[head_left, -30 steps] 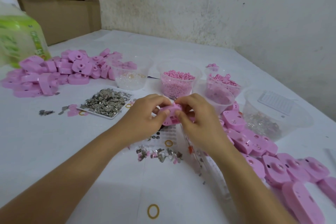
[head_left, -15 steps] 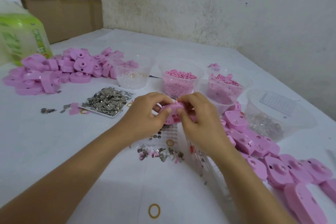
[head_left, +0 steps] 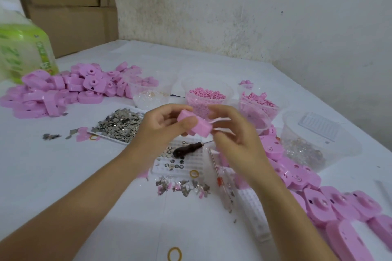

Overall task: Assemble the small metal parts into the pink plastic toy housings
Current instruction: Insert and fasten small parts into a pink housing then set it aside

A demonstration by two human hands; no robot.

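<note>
I hold one pink plastic housing (head_left: 196,125) above the table centre, tilted. My left hand (head_left: 161,127) grips its left end between thumb and fingers. My right hand (head_left: 233,140) touches its right end, with a thin pale pink piece (head_left: 220,120) sticking out by the fingers. Under the hands lie a white perforated tray (head_left: 180,163) with small round metal parts and a dark-handled pick tool (head_left: 187,149). A white tray holds a heap of small metal parts (head_left: 121,124) to the left. A few metal clips (head_left: 182,186) lie scattered near me.
A pile of pink housings (head_left: 63,91) fills the far left and a row of housings (head_left: 318,197) runs along the right. Clear tubs hold rings (head_left: 150,95), pink pellets (head_left: 206,96), pink pieces (head_left: 257,101) and clear parts (head_left: 307,146). A screwdriver (head_left: 218,174), yellow ring (head_left: 175,254), green bag (head_left: 23,55) and cardboard boxes (head_left: 70,6) are present.
Both hands have lifted the housing higher and turned it, uncovering the dark-handled tool and the perforated tray beneath. My right hand has loosened its pinch and drawn slightly right.
</note>
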